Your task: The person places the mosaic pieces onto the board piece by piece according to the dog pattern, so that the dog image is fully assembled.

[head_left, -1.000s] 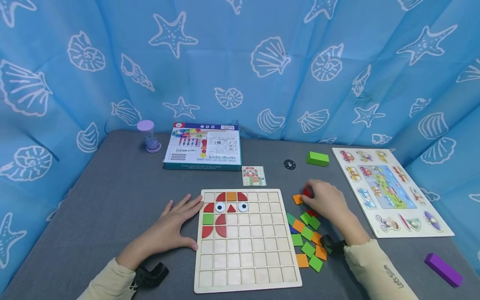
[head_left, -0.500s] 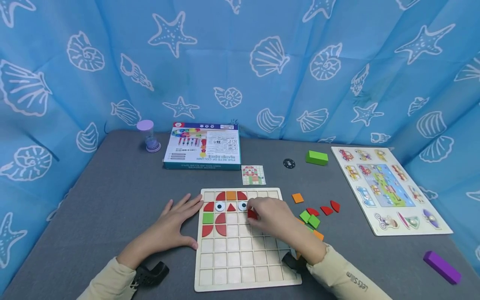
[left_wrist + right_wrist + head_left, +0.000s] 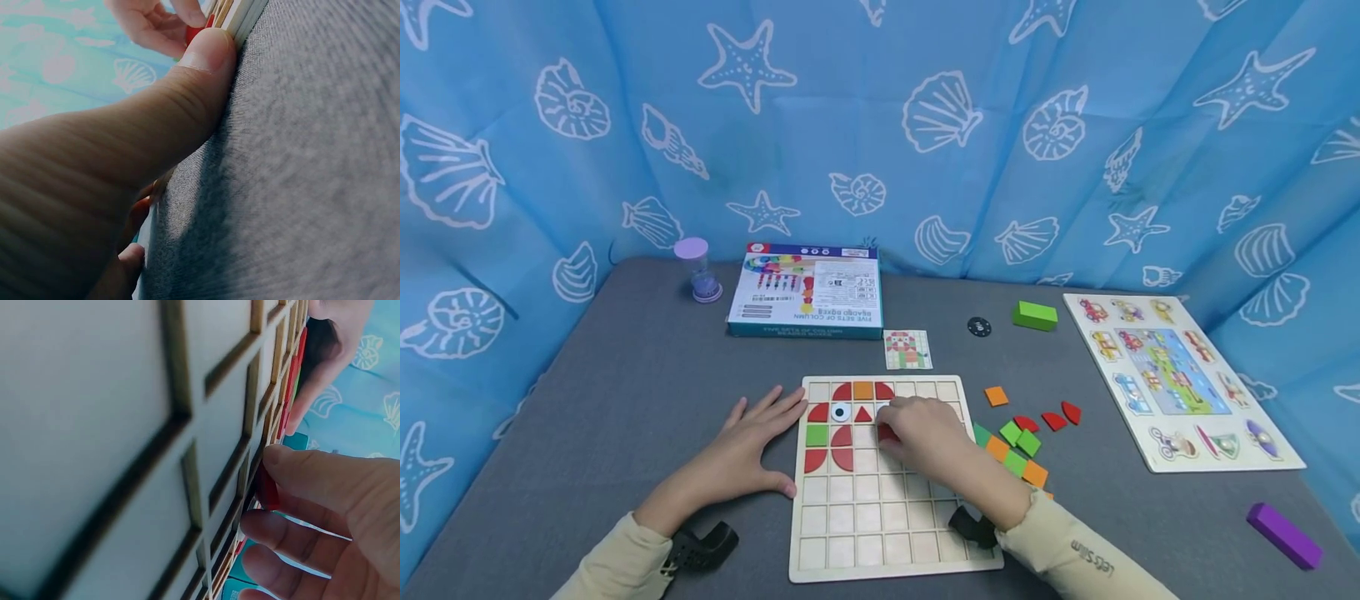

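Observation:
My right hand (image 3: pixel 928 437) is over the wooden grid board (image 3: pixel 872 567), pinching a red quarter-circle tile (image 3: pixel 268 487) between thumb and fingers. The tile is at a cell just below the right eye tile, which the fingers mostly hide. With fingers spread, my left hand (image 3: pixel 733 462) rests at the board's left edge, its thumb (image 3: pixel 209 53) touching the side. Placed in the upper left cells are several red pieces, an orange square (image 3: pixel 863 390), a green square (image 3: pixel 816 435) and an eye tile (image 3: pixel 841 412).
Loose green, orange and red tiles (image 3: pixel 1028 444) lie right of the board. Behind it are a picture card (image 3: pixel 907 350), a boxed set (image 3: pixel 805 292), a sand timer (image 3: pixel 698 271), a black disc (image 3: pixel 979 327) and a green block (image 3: pixel 1035 316). A picture puzzle (image 3: pixel 1180 383) and purple block (image 3: pixel 1285 536) lie right.
My right hand has carried the red quarter-circle tile left from the loose pile onto the board, then slightly further left. My left hand has stayed at the board's edge.

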{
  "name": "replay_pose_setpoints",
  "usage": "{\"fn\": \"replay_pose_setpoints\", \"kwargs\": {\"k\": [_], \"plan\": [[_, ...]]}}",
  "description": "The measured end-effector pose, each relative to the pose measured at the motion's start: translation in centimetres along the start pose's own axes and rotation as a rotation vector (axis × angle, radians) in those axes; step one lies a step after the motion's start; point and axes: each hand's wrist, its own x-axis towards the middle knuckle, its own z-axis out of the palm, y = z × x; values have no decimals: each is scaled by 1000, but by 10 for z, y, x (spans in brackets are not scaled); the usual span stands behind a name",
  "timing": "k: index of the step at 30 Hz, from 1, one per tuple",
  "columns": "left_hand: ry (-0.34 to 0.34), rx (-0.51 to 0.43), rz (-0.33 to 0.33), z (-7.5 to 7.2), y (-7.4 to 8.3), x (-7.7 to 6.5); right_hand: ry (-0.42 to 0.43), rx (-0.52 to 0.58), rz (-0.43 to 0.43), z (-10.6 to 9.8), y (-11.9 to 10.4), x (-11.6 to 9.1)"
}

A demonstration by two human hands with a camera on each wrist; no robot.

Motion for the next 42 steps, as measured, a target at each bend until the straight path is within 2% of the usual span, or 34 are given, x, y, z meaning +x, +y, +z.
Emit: {"fn": "replay_pose_setpoints", "kwargs": {"k": [7,13,16,19,23,27,30,35,42], "plan": [[1,2,0,1,1,1,16,-27,5,1,-1,0],[0,-4,3,0,1,0,-2,29,-5,-1,0,-2],[7,-7,7,1,0,-1,15,50,22,-8,8,-8],[16,-11,11,4,-2,-2,33,63,97,-21,27,-20],[18,-14,14,4,-2,-3,56,73,184,-35,73,-48],[19,-8,21,3,-2,-1,32,62,277,-36,119,-82],[21,-14,18,3,-3,-2,-14,65,323,-33,140,-100],[15,-9,3,3,-3,-2,-33,58,344,-25,152,-111],[6,-3,-8,4,-1,0,-60,42,377,-19,152,-109]]}}
